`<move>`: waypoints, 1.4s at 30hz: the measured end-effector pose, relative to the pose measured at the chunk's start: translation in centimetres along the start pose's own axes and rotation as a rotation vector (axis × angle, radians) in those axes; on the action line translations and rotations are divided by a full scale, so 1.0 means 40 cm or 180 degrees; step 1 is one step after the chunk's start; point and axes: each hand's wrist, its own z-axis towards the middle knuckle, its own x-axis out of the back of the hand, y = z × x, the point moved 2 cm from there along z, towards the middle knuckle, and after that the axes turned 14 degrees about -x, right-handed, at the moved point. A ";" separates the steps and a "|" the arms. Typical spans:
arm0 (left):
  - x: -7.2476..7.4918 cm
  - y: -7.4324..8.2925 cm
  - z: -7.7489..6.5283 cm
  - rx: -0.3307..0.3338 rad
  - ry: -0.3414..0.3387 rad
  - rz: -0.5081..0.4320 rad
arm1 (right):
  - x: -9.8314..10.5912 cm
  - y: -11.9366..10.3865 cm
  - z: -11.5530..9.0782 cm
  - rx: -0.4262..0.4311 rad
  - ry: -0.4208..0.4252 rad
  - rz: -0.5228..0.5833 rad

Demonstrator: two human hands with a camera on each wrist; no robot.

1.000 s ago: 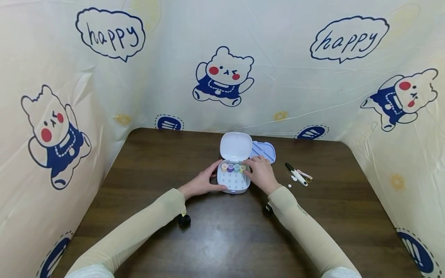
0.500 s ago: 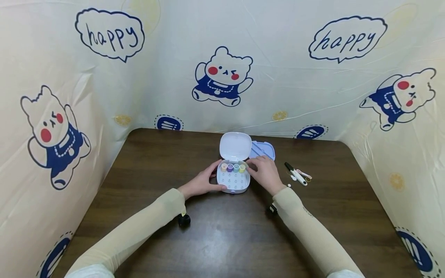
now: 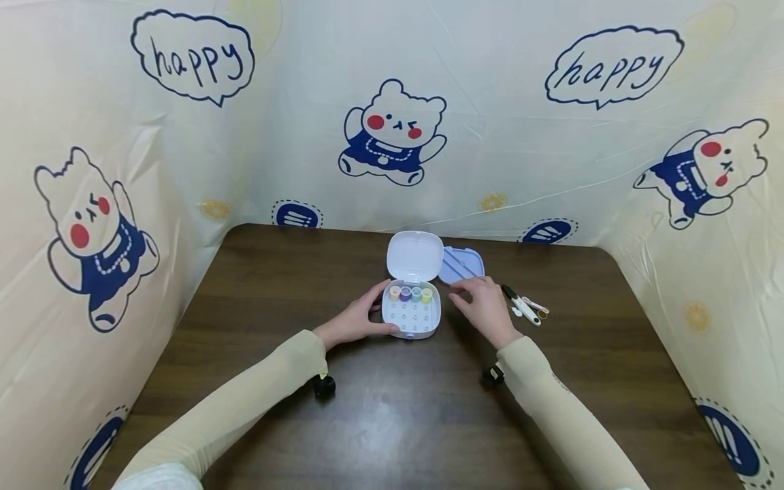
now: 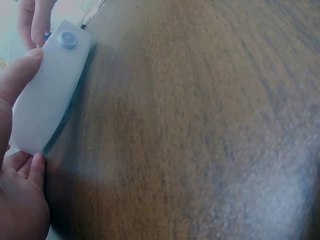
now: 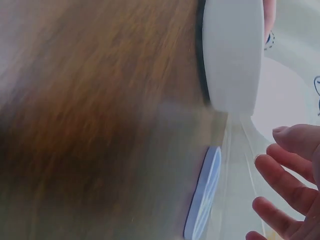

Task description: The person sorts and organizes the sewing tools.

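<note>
Four spools [image 3: 405, 295] seated between hands | nearer pegs [image 3: 415, 318] bare | left hand [image 3: 357, 321] grips case [image 3: 412, 334] | right hand [image 3: 484, 306] loosely parted, unloaded | blue tray [image 3: 462, 261] beyond it, outside

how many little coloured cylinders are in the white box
4, in one row near the hinge of the white box: left to right, peach one, purple one, teal one, yellow one. None looks hidden.
</note>
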 end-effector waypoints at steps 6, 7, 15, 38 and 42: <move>0.004 0.003 -0.001 0.0059 -0.0005 0.0023 | 0.028 0.029 -0.014 0.0053 0.0119 0.0071; 0.004 0.004 -0.001 0.0064 -0.0009 0.0023 | 0.033 0.034 -0.017 0.0063 0.0141 0.0082; 0.003 0.002 -0.001 0.0069 -0.0032 -0.0004 | 0.057 0.087 -0.039 0.0007 0.0328 0.0105; -0.001 -0.005 0.001 0.0084 -0.0019 -0.0003 | 0.137 0.243 -0.099 -0.0393 0.0540 -0.0043; -0.001 -0.009 0.003 0.0098 -0.0006 -0.0006 | 0.136 0.273 -0.107 -0.0508 0.0539 -0.0141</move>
